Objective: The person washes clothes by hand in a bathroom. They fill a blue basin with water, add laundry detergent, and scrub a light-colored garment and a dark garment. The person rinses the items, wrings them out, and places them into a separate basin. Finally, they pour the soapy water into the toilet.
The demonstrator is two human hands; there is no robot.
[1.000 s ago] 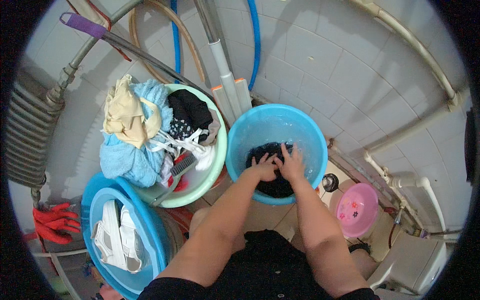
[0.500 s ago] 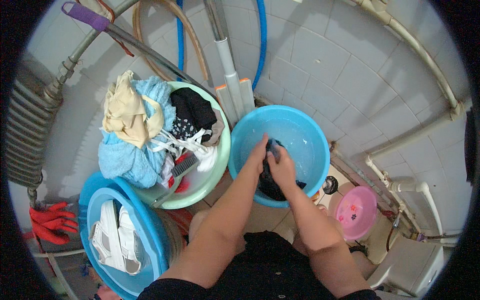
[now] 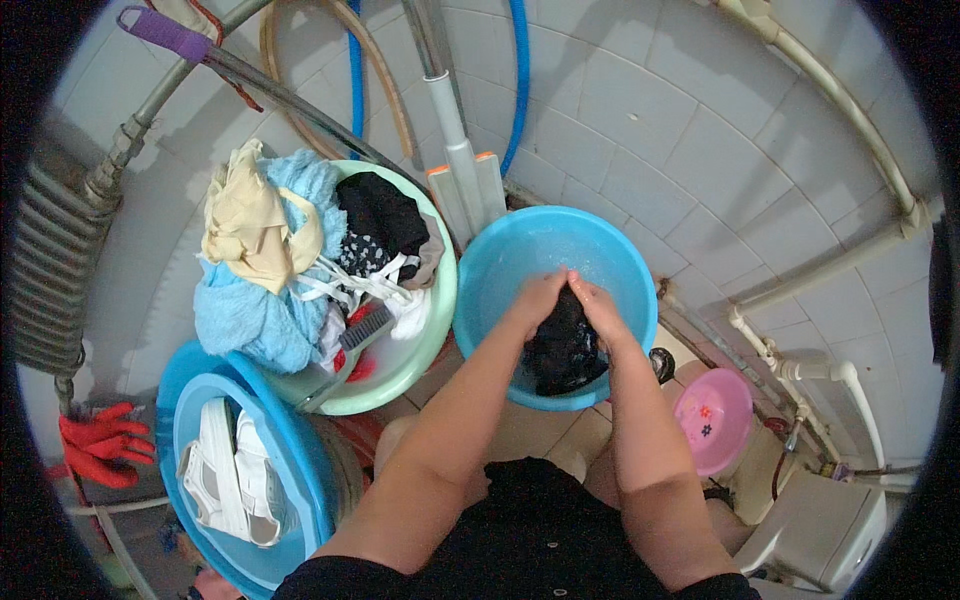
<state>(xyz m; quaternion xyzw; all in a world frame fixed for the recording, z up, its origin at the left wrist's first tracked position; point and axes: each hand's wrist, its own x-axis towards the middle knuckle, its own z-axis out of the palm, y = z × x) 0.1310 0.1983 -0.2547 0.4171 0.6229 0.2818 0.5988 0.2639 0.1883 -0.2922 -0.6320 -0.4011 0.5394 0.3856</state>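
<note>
Two-handed, held wet black cloth [image 3: 562, 345] in blue basin [image 3: 625, 260], right of the frame's centre, with grip of left hand [image 3: 544, 296] and right hand [image 3: 597, 306] closed around its upper end. Seemed unfinished; left clothes pile [image 3: 290, 310] untouched, upper left of frame.

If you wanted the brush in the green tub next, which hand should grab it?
The left hand, I think: it's nearer the brush, on that side. The right hand is farther across. Both are at the black cloth in the blue basin.
</note>
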